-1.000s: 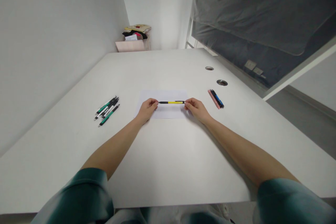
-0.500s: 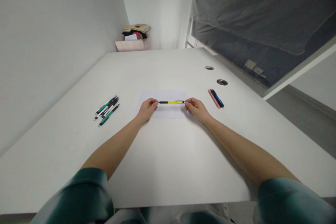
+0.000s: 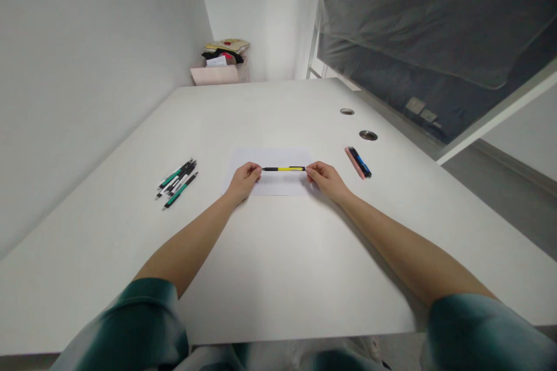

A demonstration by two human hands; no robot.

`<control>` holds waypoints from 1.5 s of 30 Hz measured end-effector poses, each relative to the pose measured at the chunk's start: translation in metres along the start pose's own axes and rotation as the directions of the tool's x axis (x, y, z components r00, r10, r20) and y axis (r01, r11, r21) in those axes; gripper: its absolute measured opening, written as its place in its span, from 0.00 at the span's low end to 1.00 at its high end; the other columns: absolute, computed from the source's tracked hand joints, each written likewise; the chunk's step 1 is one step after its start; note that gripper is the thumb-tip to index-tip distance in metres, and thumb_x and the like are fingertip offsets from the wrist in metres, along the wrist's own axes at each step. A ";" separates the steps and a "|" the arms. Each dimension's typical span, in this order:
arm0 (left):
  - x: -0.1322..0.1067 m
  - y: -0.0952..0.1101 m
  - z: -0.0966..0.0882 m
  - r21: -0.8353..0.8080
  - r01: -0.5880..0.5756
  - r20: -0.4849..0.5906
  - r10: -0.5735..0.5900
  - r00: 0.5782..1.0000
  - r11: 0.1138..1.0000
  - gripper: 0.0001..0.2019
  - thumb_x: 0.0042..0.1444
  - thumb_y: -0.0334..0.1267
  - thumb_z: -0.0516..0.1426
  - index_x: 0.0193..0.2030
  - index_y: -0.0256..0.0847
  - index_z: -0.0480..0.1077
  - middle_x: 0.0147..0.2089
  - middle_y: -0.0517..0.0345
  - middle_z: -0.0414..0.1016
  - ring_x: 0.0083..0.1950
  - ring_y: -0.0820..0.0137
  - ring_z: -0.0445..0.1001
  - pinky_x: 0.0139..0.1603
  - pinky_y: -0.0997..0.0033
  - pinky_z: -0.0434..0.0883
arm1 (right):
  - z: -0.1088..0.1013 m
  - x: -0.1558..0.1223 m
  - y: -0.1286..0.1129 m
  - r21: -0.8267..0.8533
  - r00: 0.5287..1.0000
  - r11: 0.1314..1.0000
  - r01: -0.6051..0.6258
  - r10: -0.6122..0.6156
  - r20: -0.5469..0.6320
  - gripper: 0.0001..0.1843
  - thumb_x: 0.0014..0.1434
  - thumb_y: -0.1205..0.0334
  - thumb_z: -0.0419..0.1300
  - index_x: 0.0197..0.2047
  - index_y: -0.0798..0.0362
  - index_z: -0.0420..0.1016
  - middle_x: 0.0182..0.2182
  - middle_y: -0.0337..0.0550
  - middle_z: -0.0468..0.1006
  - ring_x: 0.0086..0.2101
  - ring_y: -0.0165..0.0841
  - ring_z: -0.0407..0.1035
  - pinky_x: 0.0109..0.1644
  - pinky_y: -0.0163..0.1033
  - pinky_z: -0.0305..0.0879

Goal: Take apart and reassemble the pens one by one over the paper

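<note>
Vs. ½ sec ago we see next to no movement: the view shifts a hair, while both hands and the pen btwn them stay put.

Going L to R, we start w/ the pale wall (image 3: 96,81) along the desk's L side. On the white desk (image 3: 270,266) lies a loose pen pile (image 3: 176,182), mostly green, black & white, all slanting the same way; 1 green pen sits nearest us, and we can't count the rest exactly. Below it, the L teal sleeve (image 3: 148,310) is partly blurred. At the far end we see a pink box (image 3: 215,75) w/ folded cloth etc. on top.

Next, our left hand (image 3: 244,181) pinches the black-grip end of the yellow-black pen (image 3: 285,169) btwn thumb & fingers. The pen is level, crosswise over the white paper (image 3: 274,156); we can't tell if it touches the sheet. Our right hand (image 3: 325,179) pinches the other end, by the dark clip, fingertips pressed together.

Further R, a pink strip (image 3: 353,162) lies alongside the blue & black pens (image 3: 361,163), well apart from the hand. Beyond are 2 metal-rimmed holes (image 3: 368,135), then the dark sheet (image 3: 435,23), and lower down the R teal sleeve (image 3: 474,324).
</note>
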State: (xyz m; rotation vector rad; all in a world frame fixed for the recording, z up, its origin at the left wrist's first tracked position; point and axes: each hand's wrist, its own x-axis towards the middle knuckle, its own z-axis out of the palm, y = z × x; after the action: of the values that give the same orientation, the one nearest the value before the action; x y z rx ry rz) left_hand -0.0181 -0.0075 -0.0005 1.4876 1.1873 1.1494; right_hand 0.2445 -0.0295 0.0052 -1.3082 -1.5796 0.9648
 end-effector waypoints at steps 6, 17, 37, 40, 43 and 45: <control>0.001 -0.003 0.000 -0.009 -0.001 -0.006 0.001 1.000 1.000 0.11 0.51 0.46 0.59 0.32 0.39 0.68 0.25 0.61 0.68 0.29 0.72 0.67 0.35 0.69 0.66 | 0.000 0.000 0.002 -0.030 1.000 0.999 0.010 -0.010 -0.013 0.18 0.55 0.43 0.57 0.31 0.52 0.69 0.22 0.38 0.72 0.22 0.29 0.59 0.27 0.36 0.55; 0.000 0.000 0.000 0.014 -0.003 -0.002 0.003 1.000 1.000 0.11 0.51 0.46 0.60 0.31 0.39 0.68 0.25 0.61 0.69 0.29 0.72 0.67 0.35 0.69 0.66 | 0.000 0.001 0.001 -0.040 1.000 0.999 0.021 -0.021 -0.016 0.18 0.55 0.43 0.56 0.30 0.50 0.66 0.20 0.36 0.68 0.22 0.29 0.57 0.27 0.37 0.54; 0.001 -0.004 0.000 0.041 -0.009 -0.010 0.009 1.000 0.999 0.12 0.52 0.47 0.58 0.30 0.40 0.68 0.24 0.62 0.68 0.28 0.71 0.66 0.34 0.69 0.65 | -0.001 0.000 -0.003 -0.100 1.000 0.995 0.021 -0.022 -0.008 0.18 0.57 0.43 0.54 0.28 0.49 0.65 0.20 0.35 0.66 0.22 0.30 0.56 0.28 0.37 0.52; 0.001 -0.004 0.001 0.046 -0.006 -0.012 0.007 1.000 0.999 0.12 0.53 0.47 0.58 0.30 0.40 0.68 0.24 0.62 0.68 0.28 0.72 0.66 0.34 0.70 0.65 | -0.001 0.000 -0.003 -0.107 1.000 0.994 0.019 -0.020 -0.011 0.18 0.57 0.44 0.54 0.28 0.49 0.65 0.20 0.35 0.66 0.22 0.30 0.56 0.28 0.37 0.52; 0.001 -0.004 0.001 0.046 -0.003 -0.011 0.004 1.000 0.999 0.12 0.53 0.47 0.58 0.30 0.40 0.68 0.24 0.62 0.68 0.28 0.72 0.66 0.34 0.70 0.65 | -0.001 0.000 -0.003 -0.109 1.000 0.994 0.018 -0.020 -0.013 0.17 0.57 0.45 0.53 0.27 0.49 0.65 0.20 0.36 0.67 0.22 0.30 0.56 0.28 0.38 0.53; 0.001 -0.005 0.002 0.047 -0.007 -0.011 0.008 1.000 0.999 0.12 0.53 0.47 0.58 0.30 0.40 0.68 0.24 0.62 0.68 0.28 0.72 0.66 0.34 0.70 0.64 | 0.000 0.000 -0.002 -0.106 1.000 0.994 0.013 -0.015 -0.015 0.17 0.57 0.46 0.53 0.27 0.50 0.65 0.20 0.36 0.66 0.22 0.30 0.56 0.28 0.38 0.52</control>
State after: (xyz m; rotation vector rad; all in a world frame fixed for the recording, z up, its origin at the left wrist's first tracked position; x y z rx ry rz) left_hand -0.0172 -0.0059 -0.0050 1.5240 1.2251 1.1427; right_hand 0.2443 -0.0294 0.0072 -1.3722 -1.6448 0.8695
